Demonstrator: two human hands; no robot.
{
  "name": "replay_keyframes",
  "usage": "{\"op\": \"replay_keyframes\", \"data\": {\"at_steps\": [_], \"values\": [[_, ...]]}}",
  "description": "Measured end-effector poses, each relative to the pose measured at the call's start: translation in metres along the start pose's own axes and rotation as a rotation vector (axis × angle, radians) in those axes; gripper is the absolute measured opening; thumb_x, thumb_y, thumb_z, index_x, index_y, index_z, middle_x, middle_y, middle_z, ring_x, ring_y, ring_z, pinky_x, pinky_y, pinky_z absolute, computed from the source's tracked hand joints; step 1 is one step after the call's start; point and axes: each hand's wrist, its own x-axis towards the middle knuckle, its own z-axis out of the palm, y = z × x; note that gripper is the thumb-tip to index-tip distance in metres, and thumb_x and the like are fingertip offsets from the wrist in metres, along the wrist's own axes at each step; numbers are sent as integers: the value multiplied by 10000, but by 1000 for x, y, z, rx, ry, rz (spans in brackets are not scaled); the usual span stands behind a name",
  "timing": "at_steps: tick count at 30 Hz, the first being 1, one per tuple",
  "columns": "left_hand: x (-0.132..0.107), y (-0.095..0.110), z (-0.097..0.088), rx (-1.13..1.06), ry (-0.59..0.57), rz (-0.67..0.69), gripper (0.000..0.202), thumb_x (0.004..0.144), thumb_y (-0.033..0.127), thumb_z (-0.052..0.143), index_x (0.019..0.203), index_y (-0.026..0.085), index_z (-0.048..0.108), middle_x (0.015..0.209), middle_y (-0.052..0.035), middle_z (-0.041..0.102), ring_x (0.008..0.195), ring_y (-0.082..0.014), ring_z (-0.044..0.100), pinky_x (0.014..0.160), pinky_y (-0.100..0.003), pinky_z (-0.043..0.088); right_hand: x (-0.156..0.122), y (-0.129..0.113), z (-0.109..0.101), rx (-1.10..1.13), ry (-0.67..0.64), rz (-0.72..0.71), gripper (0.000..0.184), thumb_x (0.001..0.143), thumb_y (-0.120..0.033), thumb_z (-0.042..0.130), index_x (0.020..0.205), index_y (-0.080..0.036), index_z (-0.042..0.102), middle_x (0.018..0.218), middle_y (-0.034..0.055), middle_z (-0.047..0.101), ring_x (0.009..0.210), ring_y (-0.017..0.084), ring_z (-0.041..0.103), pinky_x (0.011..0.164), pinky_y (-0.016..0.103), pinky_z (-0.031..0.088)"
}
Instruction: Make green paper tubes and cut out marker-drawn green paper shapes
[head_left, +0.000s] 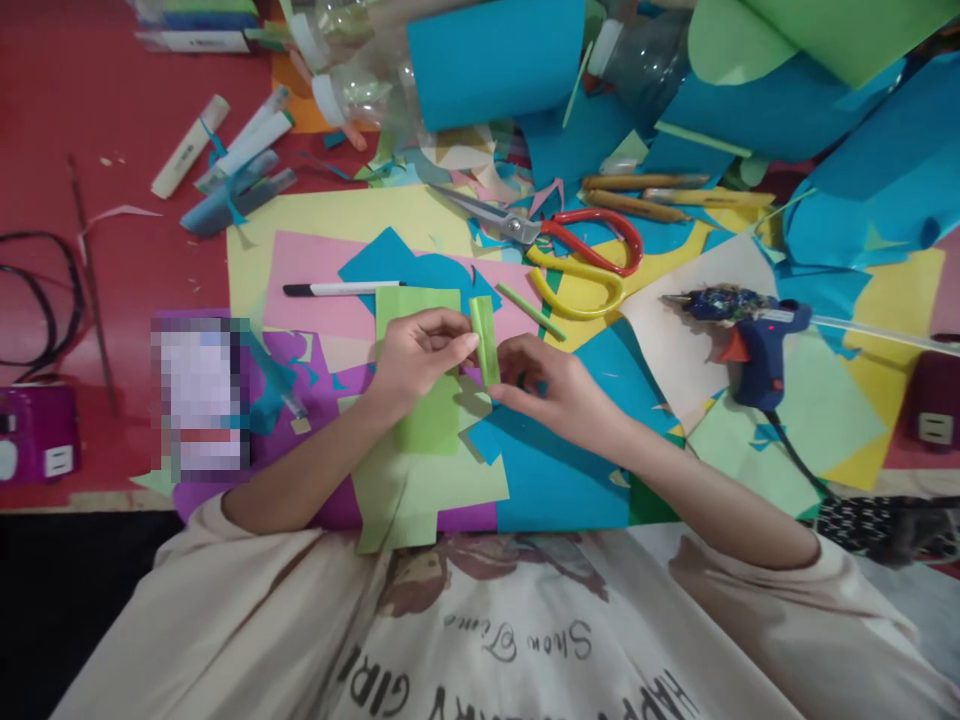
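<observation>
Green paper strip (487, 340) pinched at frame ctr by L hand (421, 352); edge touched by curled R hand (559, 385), grip unclear.

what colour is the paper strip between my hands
The strip is light green, in the head view.

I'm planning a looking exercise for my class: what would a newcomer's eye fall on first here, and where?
Probably the large scissors, with one red and one yellow handle, lying just beyond the hands. Next might come the bright green paper strip between the left hand and right hand, near the middle. The dark blue glue gun also stands out, over on the right.
</observation>
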Motion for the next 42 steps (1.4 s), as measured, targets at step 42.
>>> {"op": "replay_keyframes", "data": {"at_steps": [42], "values": [[-6, -2, 0, 158, -32, 72, 169, 697, 325, 700, 707, 177, 619, 644, 17, 603, 580, -101, 578, 547, -205, 490, 14, 17, -20, -257, 149, -246, 130, 820, -312, 577, 805, -208, 653, 793, 72, 700, 696, 222, 661, 628, 351, 534]]}}
